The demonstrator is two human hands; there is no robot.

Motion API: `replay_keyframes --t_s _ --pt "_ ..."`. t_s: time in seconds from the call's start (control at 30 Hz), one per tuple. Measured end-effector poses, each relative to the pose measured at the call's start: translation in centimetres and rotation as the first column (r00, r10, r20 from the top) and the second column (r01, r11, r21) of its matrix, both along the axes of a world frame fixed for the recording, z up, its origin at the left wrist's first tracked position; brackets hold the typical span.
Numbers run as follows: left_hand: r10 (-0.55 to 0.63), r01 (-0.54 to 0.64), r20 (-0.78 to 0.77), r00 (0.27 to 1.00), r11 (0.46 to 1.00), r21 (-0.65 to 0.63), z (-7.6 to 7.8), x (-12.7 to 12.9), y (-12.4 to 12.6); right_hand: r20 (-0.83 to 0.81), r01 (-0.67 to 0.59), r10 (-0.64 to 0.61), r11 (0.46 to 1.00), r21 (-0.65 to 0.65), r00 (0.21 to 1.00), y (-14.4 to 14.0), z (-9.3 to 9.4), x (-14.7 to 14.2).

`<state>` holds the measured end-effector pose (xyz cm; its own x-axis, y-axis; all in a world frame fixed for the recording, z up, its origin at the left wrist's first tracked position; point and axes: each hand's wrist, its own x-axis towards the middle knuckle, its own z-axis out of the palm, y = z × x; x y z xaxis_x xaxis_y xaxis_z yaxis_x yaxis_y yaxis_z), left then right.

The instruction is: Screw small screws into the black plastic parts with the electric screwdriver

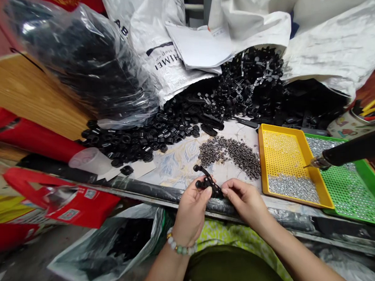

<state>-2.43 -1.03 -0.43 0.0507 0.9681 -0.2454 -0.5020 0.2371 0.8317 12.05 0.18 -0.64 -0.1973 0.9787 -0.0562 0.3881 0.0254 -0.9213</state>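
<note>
My left hand (191, 208) and my right hand (243, 198) meet at the table's front edge, and both pinch one small black plastic part (207, 181) with an arm that sticks up and to the left. A bead bracelet (180, 246) circles my left wrist. Just beyond the hands lies a heap of small dark metal pieces (231, 153). Behind that, black plastic rings (138, 140) and black plastic frames (250, 85) are piled across the table.
A yellow tray (282, 153) and a green tray (349, 188) hold small silver screws at the right. A black-handled tool (348, 151) hangs over them. White sacks, a clear bag of black parts (86, 58) and red packaging (54, 198) crowd the back and left.
</note>
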Motion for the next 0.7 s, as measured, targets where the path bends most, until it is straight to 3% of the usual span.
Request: replay_keyframes --t_s 0.17,0.27,0.33,0.43,0.6,0.7 --pt "0.064 -0.064 0.017 0.998 0.998 -0.019 0.1 0.6 -0.1 0.135 0.001 -0.035 0.969 0.248 0.99 -0.8 0.2 -0.4" --pt "0.089 -0.089 0.0 0.996 0.996 -0.021 0.3 1.0 -0.3 0.137 -0.005 -0.043 0.943 0.333 0.99 -0.9 0.0 -0.5" --pt "0.097 -0.097 -0.006 0.995 0.995 -0.006 0.2 1.2 -0.4 0.087 0.021 -0.046 0.963 0.269 0.995 -0.8 -0.2 -0.6" --pt "0.095 -0.095 -0.014 0.995 0.995 0.025 0.0 1.6 -0.5 -0.006 0.046 -0.046 0.996 0.075 0.999 -0.6 -0.6 -0.6" --pt "0.08 -0.08 -0.014 0.997 0.997 0.018 -0.1 1.7 -0.5 0.008 0.042 -0.043 0.987 0.156 0.999 -0.4 -0.6 -0.4" --pt "0.098 -0.097 0.055 0.994 0.995 -0.011 0.0 1.5 -0.2 -0.161 0.083 -0.081 0.997 0.004 0.984 -0.1 -0.4 -0.1"
